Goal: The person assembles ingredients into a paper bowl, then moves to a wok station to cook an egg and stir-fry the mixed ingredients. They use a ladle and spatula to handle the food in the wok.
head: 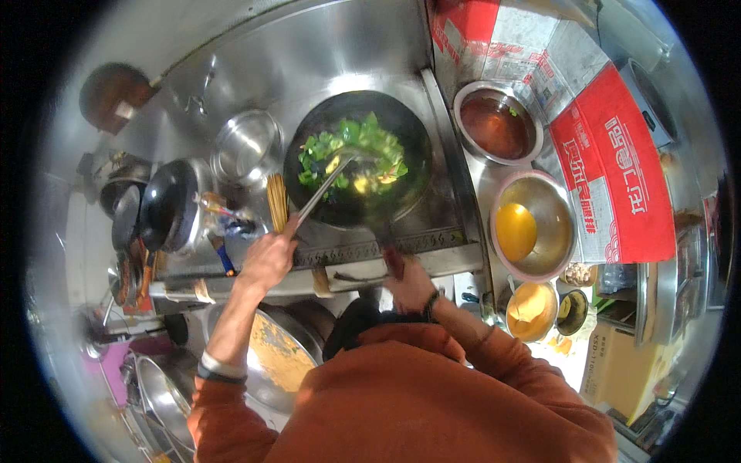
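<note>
A dark wok [341,211] sits on the stove, holding chopped leafy greens [379,144] and some yellow pieces [362,185], possibly egg. My left hand [267,260] grips the wooden handle of a metal cooking ladle or spatula [324,188], whose head is among the greens and partly hidden. Around the wok's reddish handle [393,261] my right hand [412,285] is closed; it is blurred. A bamboo wok brush [277,199] lies just left of the wok, close to the utensil's handle.
A steel basin [248,147] stands left of the wok, near stacked pans [168,205] and a blue-handled brush [222,254]. On the right are bowls of reddish liquid [498,130], yellow liquid [550,231] and yellow contents [529,312]. Red-and-white cardboard [625,173] bearing writing stands beside them.
</note>
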Demonstrator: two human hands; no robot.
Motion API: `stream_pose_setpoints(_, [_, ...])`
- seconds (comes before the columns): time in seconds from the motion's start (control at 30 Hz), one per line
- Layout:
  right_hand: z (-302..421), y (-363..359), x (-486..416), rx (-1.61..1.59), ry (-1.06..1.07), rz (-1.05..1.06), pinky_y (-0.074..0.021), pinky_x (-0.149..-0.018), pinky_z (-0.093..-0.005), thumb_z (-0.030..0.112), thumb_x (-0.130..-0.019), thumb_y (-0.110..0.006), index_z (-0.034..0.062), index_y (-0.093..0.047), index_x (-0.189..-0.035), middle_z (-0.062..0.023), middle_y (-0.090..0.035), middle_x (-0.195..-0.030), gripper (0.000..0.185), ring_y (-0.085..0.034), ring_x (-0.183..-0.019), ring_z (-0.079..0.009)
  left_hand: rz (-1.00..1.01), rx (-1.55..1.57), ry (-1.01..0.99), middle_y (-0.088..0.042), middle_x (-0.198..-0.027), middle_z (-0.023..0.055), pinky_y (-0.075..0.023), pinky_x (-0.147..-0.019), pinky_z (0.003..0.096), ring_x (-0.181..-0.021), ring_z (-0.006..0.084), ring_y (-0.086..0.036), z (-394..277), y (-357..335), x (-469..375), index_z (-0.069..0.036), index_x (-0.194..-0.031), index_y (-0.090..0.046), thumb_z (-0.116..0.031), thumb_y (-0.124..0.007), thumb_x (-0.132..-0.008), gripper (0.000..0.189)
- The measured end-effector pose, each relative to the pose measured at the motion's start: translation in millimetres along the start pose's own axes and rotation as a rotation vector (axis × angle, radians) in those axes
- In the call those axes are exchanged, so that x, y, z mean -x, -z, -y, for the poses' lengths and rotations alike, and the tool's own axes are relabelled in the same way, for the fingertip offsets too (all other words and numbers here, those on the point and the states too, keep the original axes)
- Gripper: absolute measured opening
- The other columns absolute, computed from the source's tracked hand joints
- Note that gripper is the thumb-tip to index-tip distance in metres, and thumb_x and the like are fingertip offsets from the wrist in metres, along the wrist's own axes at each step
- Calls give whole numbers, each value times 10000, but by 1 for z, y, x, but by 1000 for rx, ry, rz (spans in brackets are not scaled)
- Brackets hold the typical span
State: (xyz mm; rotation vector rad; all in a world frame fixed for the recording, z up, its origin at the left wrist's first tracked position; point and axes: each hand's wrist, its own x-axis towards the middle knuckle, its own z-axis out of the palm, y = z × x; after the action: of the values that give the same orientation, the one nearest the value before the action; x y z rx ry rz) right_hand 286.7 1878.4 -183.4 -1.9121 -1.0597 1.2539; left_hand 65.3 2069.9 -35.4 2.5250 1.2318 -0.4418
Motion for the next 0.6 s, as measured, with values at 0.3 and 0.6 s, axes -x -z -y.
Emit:
stream_pose_setpoints(0.3, [2, 34, 0, 47, -61, 105, -567, -706, -463, 234, -845, -623, -54, -632, -744, -205, -684, -681, 305, -726, -730, -351, -174, 14, -438, -719, -888, 239, -579, -737, 521, -823, 411, -723, 28, 20, 20, -72, -1528, -406, -125, -584, -985, 574])
stream_pose_setpoints(0.6, [-24, 3, 55, 76, 136, -54, -561, -727, -450, 241, -867, -644, -24, -592, -1217, -242, -707, -842, 442, -722, -819, -384, -182, 278, -148, -667, -1060, 355, -597, -703, 517, -758, 453, -710, 29, -18, 51, -61, -1542, -386, -70, -562, -990, 580])
